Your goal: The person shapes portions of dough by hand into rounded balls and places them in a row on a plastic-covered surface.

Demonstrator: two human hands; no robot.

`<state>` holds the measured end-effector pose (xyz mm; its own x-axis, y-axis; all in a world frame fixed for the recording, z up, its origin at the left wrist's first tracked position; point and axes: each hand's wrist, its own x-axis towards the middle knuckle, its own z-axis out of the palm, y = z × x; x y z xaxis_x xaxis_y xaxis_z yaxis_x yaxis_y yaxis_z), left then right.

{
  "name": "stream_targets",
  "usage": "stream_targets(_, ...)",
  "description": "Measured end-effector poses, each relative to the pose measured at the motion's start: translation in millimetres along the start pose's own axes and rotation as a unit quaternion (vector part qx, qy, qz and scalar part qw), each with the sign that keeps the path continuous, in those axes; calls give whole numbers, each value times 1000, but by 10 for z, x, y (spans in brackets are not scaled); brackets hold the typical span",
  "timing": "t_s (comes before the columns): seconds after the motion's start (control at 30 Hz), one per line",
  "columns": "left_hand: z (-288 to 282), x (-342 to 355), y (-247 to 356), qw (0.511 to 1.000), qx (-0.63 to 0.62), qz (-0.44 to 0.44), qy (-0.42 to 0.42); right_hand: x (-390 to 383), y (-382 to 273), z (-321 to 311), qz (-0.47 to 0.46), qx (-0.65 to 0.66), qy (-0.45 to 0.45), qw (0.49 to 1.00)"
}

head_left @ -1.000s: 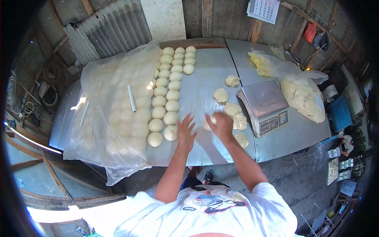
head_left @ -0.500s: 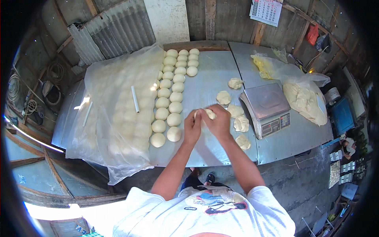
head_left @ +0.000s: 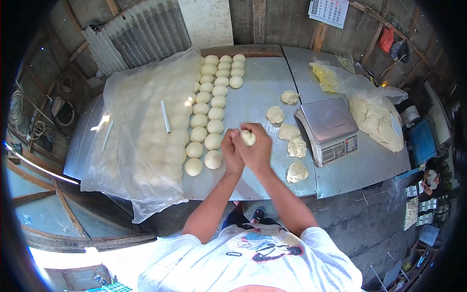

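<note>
Between my two hands, held over the metal table (head_left: 233, 187), is a lump of pale dough (head_left: 248, 138). My right hand (head_left: 259, 148) curls round it from the right, and my left hand (head_left: 232, 152) presses against it from the left. Part of the dough is hidden by the fingers. Left of my hands stand rows of smooth round dough balls (head_left: 213, 159). On the right lie several rough, flattened dough pieces (head_left: 297, 172) in a loose column.
A digital scale (head_left: 332, 127) stands right of the rough pieces. Beyond it, a big dough mass (head_left: 372, 121) lies partly under plastic. A clear plastic sheet (head_left: 146, 131) covers many more balls at left, with two white tubes (head_left: 166, 117) on top.
My hands have closed more tightly round the dough, the right one turning over it. The left hand has shifted slightly left. The rows of balls and the scale stay put.
</note>
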<state>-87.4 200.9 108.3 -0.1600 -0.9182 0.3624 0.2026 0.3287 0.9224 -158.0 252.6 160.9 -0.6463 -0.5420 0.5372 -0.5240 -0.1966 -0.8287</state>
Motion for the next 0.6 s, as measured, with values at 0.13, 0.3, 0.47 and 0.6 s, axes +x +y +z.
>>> stream_targets(0.13, -85, -101, -251, 988, 73, 45, -128, -85, 636, -425, -62, -263, -91, 958)
stream_targets(0.3, -629, -1521, -772, 977, 117, -180, -23, -919, 1791, -530, 286, -186, -383, 859)
stream_targets(0.47, -69, -1035, 73, 987, 130, 42, -87, -604, 1034, -291, 442, 389, -413, 695)
stream_targets(0.6, -88, -38, 184, 947, 231, -67, -212, -119, 603, -6, 418, 343, -190, 820)
